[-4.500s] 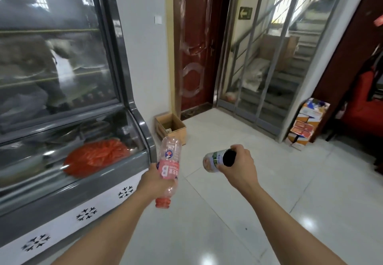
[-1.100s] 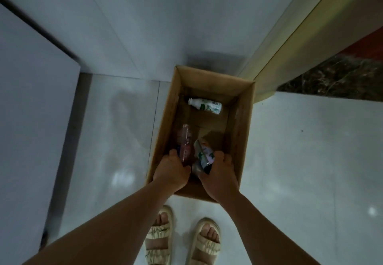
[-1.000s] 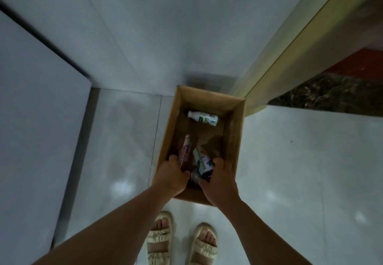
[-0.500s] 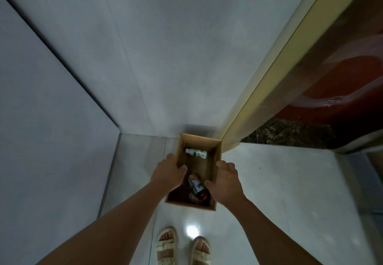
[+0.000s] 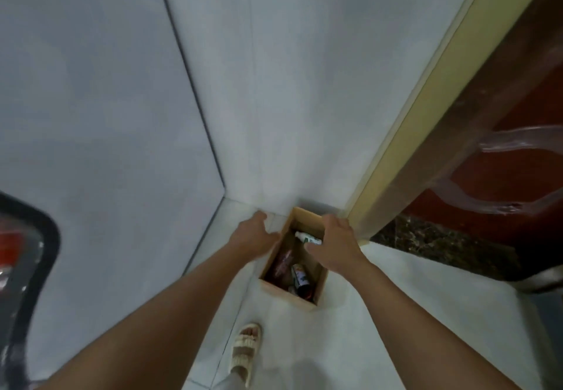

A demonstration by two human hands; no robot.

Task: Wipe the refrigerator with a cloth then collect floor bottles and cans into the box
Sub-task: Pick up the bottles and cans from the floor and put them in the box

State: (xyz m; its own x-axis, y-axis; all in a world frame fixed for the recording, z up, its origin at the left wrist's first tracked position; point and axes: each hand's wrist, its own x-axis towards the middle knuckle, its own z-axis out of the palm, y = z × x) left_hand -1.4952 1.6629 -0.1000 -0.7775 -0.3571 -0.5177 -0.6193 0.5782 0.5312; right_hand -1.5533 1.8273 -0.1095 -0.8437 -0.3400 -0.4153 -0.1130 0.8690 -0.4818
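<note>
An open cardboard box (image 5: 318,291) stands on the tiled floor in the corner by the white wall. Inside lie a small white bottle (image 5: 308,237) at the far end, a pink-labelled plastic bottle (image 5: 283,263) along the left side and a green-and-white can (image 5: 300,277) near the front. My left hand (image 5: 251,237) hovers above the box's left edge, empty, fingers loosely spread. My right hand (image 5: 336,244) hovers over the box's right side, empty, fingers apart. Neither hand touches the box.
The refrigerator's dark rounded corner (image 5: 33,252) shows at the left edge. A yellow door frame (image 5: 426,109) and red door (image 5: 518,158) rise on the right above a dark stone threshold (image 5: 441,246). One sandalled foot (image 5: 245,350) stands on the pale floor tiles.
Both hands let go of the bottle and can, which now lie in the box. The hands have lifted out and apart, and my head has risen, so the box looks smaller.
</note>
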